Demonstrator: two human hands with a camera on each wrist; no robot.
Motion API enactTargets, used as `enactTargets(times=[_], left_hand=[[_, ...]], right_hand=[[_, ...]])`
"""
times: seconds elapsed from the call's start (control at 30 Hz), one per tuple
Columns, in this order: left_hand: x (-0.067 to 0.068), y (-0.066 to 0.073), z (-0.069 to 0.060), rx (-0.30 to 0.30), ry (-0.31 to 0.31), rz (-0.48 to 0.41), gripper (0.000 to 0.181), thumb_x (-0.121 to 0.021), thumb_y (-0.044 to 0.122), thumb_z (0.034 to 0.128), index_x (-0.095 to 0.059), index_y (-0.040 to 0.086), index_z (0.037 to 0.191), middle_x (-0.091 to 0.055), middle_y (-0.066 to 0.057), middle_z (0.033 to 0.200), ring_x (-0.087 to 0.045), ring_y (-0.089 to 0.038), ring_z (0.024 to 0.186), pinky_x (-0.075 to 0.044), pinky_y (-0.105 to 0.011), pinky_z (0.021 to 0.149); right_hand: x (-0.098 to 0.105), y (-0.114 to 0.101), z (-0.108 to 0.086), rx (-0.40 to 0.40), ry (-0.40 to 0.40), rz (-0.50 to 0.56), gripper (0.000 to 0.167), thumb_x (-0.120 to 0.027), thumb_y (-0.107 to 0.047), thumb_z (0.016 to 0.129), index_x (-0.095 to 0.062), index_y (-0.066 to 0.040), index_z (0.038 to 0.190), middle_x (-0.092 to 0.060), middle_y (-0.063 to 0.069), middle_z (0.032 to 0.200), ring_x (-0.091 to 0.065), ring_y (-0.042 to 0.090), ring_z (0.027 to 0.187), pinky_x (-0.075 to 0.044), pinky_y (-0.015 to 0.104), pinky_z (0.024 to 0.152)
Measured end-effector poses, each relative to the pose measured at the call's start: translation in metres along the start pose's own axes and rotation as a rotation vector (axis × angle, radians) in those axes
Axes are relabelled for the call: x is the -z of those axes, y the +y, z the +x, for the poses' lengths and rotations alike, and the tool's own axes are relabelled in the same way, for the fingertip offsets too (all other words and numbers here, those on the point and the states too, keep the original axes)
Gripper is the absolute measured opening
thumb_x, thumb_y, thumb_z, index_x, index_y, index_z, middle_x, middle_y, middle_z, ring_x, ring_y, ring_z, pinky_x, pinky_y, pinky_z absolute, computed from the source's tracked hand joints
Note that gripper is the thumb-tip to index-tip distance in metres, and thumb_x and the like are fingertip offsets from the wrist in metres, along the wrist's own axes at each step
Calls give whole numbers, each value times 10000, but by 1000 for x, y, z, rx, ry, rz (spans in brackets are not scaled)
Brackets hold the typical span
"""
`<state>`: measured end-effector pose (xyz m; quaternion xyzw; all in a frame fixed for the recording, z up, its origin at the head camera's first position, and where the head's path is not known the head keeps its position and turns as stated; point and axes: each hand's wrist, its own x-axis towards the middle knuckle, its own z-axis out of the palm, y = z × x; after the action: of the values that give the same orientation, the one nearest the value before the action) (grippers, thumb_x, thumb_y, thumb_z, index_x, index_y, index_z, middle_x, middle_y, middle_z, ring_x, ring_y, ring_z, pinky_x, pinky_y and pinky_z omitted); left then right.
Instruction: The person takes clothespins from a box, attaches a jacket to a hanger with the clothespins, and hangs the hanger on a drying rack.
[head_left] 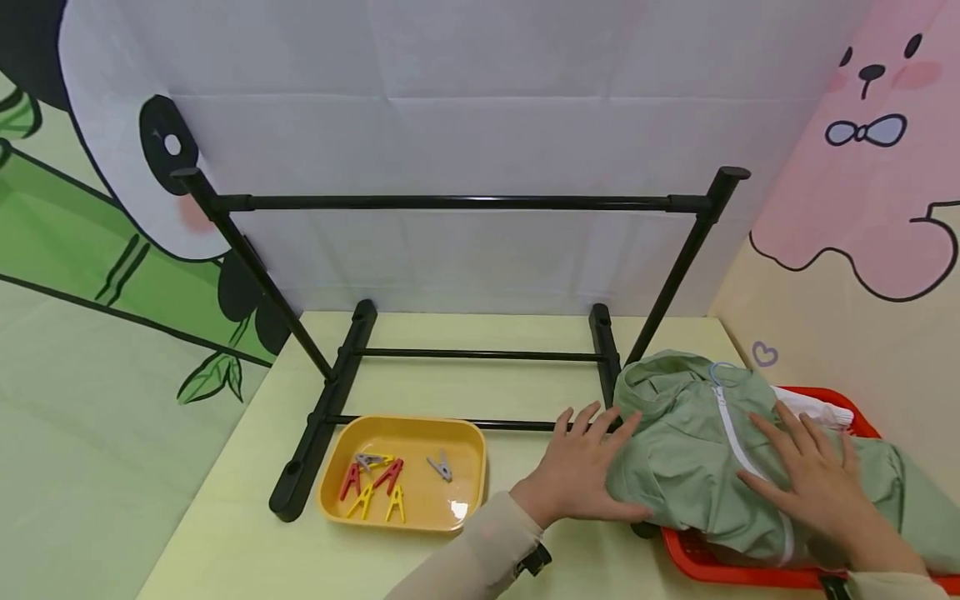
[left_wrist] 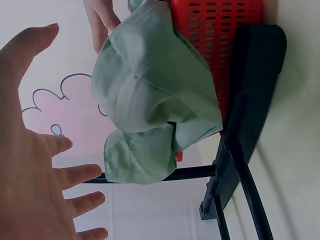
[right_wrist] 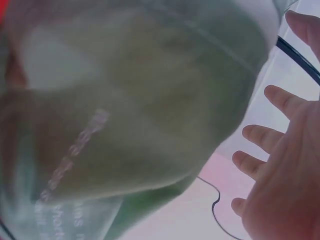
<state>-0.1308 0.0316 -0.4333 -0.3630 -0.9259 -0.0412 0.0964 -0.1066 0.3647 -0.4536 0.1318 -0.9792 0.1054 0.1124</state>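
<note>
A green zip-up garment (head_left: 675, 467) with a white zipper lies heaped over a red basket (head_left: 697, 562). My left hand (head_left: 585, 471) is at the garment's left edge, fingers spread, holding nothing; whether it touches the cloth I cannot tell. Over the right part of the garment is my right hand (head_left: 821, 483), its fingers spread near the zipper. In the left wrist view the left hand (left_wrist: 45, 160) is apart from the green cloth (left_wrist: 150, 75). The right wrist view has the right hand (right_wrist: 285, 155) beside the blurred garment (right_wrist: 150, 100), fingers extended.
A black rack (head_left: 465, 202) with two uprights stands on the pale table (head_left: 225, 533). Left of my left hand, a yellow tray (head_left: 420, 518) holds several red, yellow and grey clips. White material (head_left: 813, 407) shows in the basket behind the garment.
</note>
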Motion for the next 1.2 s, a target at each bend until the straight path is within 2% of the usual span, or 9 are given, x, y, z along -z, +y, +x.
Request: enactTargets(times=[0.27,0.5,0.7,1.03,1.2], left_hand=[[-9,3,4,-23,-19,19,1098,-568,853,721,-254,256,1587,-389,-21,1535,-374,-254,1380,-357,-493,1056],[-14,7,12,-37,14,77,1134,-549,888,690,-278,239,1579,-418,-26,1502,-384,-243,1365,-373,-474,1041],[-14,11,19,-28,-43,72,1132,-531,884,710,-231,242,1593,-377,-26,1536,-360,-242,1387,-351,-473,1064],[-16,15,29,-15,-76,69,1123,-514,880,729,-209,239,1599,-337,-22,1569,-346,-228,1402,-331,-470,1081],[-21,18,33,-18,-96,60,1143,-509,885,726,-189,224,1602,-336,-22,1568,-350,-220,1399,-337,-459,1075]], right_hand=[[-4,11,-8,-60,-41,10,880,-672,-501,886,-242,-136,1562,-132,272,1587,-118,542,1393,178,686,1052],[-2,19,-15,-129,-69,21,883,-651,-515,892,-220,-139,1566,-120,310,1573,-53,548,1413,162,735,1020],[-7,24,-21,-140,-44,40,876,-651,-512,899,-208,-180,1578,-108,288,1587,-66,562,1401,161,749,1006],[-3,39,-28,-192,-66,56,891,-641,-516,909,-196,-101,1559,-79,329,1573,-44,601,1371,176,754,989],[0,43,-28,-243,-104,38,944,-630,-570,896,-166,-94,1566,-60,343,1566,-33,614,1354,122,801,956]])
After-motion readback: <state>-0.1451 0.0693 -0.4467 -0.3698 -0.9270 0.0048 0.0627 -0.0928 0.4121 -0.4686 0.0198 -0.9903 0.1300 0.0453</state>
